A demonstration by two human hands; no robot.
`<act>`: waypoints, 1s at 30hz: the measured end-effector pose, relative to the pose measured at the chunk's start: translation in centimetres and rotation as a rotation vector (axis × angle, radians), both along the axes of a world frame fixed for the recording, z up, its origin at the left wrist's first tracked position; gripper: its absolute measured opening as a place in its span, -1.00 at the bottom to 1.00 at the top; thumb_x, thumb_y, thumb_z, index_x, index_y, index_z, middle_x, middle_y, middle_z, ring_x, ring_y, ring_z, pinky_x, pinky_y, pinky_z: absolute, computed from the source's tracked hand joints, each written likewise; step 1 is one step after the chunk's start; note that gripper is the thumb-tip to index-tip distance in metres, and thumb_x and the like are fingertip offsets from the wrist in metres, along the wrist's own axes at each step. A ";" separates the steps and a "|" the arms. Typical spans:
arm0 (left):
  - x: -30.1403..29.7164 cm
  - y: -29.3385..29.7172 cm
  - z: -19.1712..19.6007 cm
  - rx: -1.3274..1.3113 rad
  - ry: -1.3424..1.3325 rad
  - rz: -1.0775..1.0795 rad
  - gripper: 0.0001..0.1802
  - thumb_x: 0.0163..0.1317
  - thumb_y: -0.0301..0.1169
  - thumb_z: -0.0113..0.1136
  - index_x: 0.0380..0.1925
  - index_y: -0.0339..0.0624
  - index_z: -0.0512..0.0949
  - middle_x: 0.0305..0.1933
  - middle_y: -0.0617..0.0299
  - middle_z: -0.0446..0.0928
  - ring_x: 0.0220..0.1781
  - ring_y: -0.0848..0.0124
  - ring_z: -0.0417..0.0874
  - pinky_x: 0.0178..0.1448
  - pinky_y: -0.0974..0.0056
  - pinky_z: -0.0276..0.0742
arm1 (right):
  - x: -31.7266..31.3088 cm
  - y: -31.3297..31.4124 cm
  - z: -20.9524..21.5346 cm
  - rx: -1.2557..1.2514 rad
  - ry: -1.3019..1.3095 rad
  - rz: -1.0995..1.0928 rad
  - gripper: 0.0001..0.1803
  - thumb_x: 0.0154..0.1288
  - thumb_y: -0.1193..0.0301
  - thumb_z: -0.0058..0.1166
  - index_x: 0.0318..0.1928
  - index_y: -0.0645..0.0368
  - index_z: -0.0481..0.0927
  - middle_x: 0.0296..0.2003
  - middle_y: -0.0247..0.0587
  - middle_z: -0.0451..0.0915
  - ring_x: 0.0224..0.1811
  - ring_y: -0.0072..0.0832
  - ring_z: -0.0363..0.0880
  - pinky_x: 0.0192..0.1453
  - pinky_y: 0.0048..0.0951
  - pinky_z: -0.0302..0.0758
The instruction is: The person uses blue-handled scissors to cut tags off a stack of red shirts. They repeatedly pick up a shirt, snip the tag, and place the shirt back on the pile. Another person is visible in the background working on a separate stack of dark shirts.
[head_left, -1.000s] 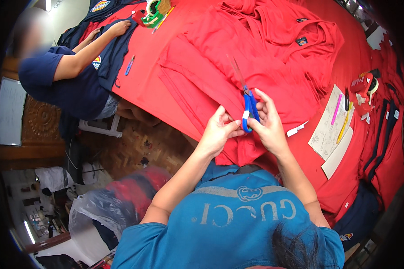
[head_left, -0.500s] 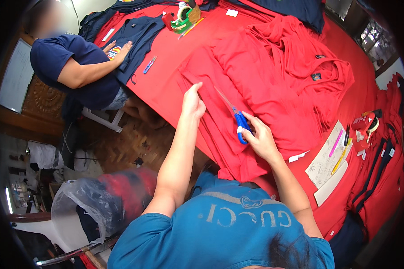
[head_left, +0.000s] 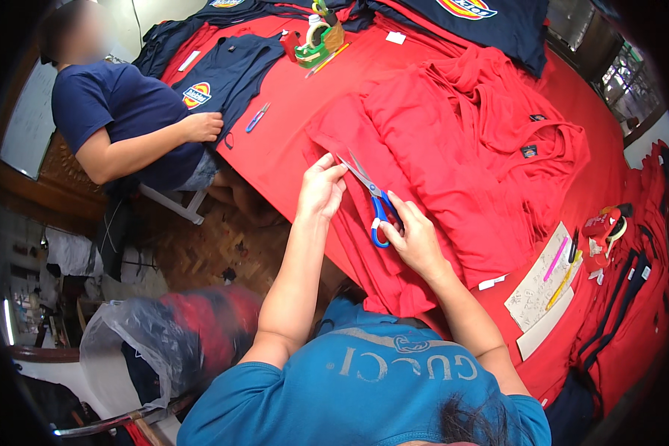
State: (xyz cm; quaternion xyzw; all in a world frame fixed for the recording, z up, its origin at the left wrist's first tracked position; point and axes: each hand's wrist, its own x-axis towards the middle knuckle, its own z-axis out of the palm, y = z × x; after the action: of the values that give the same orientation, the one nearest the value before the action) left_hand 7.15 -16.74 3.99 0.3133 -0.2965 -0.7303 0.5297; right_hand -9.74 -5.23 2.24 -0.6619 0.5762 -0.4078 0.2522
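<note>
Red tabletop (head_left: 286,134), left hand (head_left: 322,187) bent-fingered, right hand (head_left: 416,238) around scissors (head_left: 377,196).

The person's teal-blue, short-sleeved cloth T-shirt (head_left: 297,405) bears faded grey lettering (head_left: 464,366) and a grey band (head_left: 364,341) with a round emblem (head_left: 411,344). Dark hair strands (head_left: 470,422) overlap it; the left hand (head_left: 322,189) and right hand (head_left: 418,238) are bare.

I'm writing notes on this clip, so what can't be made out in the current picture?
All in the head view:
Anything pinched in the left hand: too small to tell.
Part of the blue scissors' handle: covered by the right hand.
What fills the clear bag: blurred behind plastic.
Navy garment: cut off by the top edge.
</note>
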 end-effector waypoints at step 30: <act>-0.3 0.0 1.8 -0.120 -0.184 -0.193 -0.46 0.13 -0.70 0.16 0.16 -0.24 0.39 0.01 0.21 0.53 0.01 0.44 0.57 0.12 0.32 0.51 | -0.5 -1.4 0.9 0.018 -0.196 0.000 -0.50 0.24 0.34 0.11 0.16 0.30 0.45 -0.18 0.10 0.58 -0.17 -0.11 0.58 -0.06 -0.26 0.46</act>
State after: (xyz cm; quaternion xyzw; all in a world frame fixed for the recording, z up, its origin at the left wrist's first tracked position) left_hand 6.88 -16.70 5.76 0.3168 -0.4158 -0.7270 0.4453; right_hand -10.28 -6.66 3.18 -0.6162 0.5526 -0.4654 0.3135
